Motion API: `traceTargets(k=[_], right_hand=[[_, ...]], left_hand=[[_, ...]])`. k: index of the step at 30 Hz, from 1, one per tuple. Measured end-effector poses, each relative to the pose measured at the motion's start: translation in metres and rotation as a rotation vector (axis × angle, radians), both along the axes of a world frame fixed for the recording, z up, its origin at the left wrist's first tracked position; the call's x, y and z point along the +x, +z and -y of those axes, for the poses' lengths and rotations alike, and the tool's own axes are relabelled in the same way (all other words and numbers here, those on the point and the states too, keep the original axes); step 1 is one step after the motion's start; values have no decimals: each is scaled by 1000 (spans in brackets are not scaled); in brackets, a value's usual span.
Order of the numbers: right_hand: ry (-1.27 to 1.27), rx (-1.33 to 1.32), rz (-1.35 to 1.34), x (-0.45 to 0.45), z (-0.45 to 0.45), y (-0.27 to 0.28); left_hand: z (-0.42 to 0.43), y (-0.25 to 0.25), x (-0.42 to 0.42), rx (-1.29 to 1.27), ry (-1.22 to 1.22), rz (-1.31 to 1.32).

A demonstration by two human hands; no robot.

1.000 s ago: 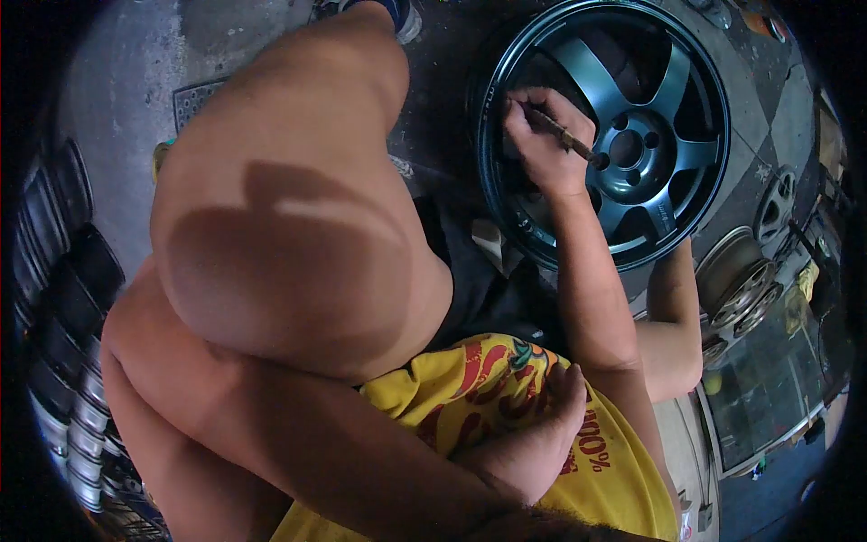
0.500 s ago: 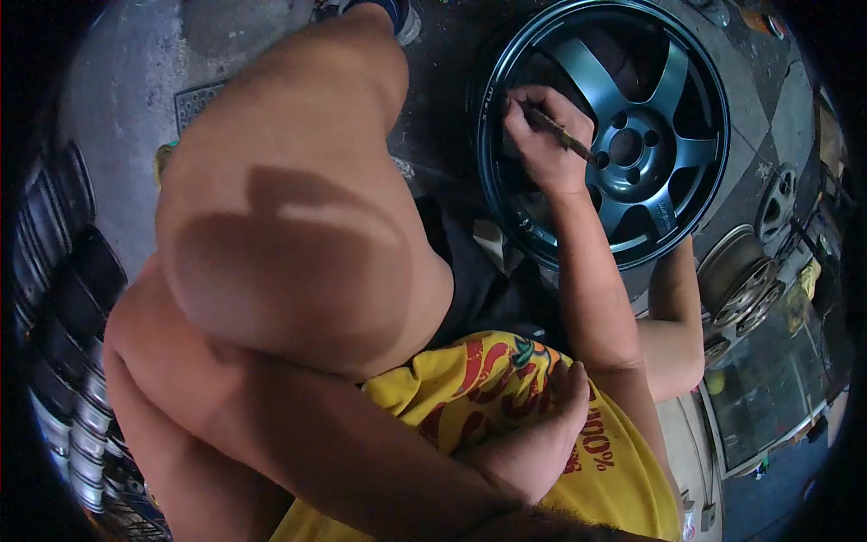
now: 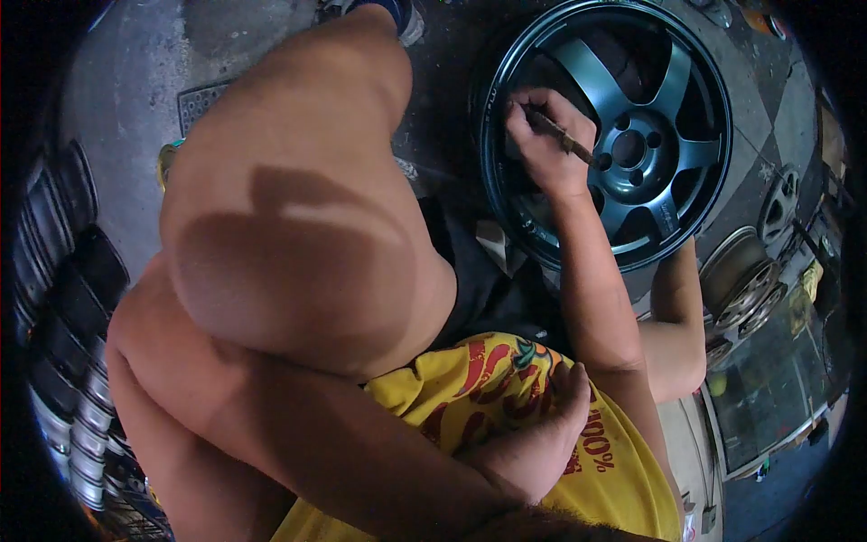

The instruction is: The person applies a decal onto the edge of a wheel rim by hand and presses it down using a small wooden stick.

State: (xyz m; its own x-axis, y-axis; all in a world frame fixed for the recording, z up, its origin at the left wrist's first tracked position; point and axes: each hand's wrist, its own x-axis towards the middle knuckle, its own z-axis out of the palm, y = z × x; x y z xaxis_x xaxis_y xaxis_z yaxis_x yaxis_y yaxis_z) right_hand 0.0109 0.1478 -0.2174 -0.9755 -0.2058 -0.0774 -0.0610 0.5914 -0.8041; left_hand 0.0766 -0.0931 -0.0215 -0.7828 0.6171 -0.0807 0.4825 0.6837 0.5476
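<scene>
Your right hand pinches a pen-like tool over the alloy wheel, likely for control; I can't tell whether your left hand grips.

From the single head-worn camera, we look steeply down through a wide lens, close above the yellow shirt and a bent leg, toward the wheel on the far side.

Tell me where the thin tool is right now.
In the head view, upper right of centre: the thin tool is in the right hand, over the wheel's left side.
</scene>
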Motion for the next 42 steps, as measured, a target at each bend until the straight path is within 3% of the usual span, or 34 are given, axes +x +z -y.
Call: traceTargets(k=[20, 24, 26, 30, 34, 36, 37, 39, 42], right_hand=[[4, -13, 52, -2, -4, -4], [-330, -458, 249, -10, -23, -18], [-533, -841, 310, -13, -29, -22], [-474, -900, 337, -13, -40, -29], [-442, -892, 394, -13, -41, -28], [-477, -913, 394, -12, -40, -27], [-457, -913, 391, -12, -39, -28], [-448, -921, 379, -12, -40, -27], [-443, -885, 409, -12, -39, -20]], left_hand=[[1, 2, 3, -14, -15, 0], [0, 3, 1, -21, -7, 0], [0, 1, -4, -37, 24, -10], [-19, -2, -34, -111, 289, -95], [-66, 11, -50, -207, 976, -72], [-68, 20, -22, -217, 926, 14], [-88, 31, 11, -162, 137, -49], [-96, 26, 27, -100, -666, -100], [-80, 16, 28, -59, -487, -84]])
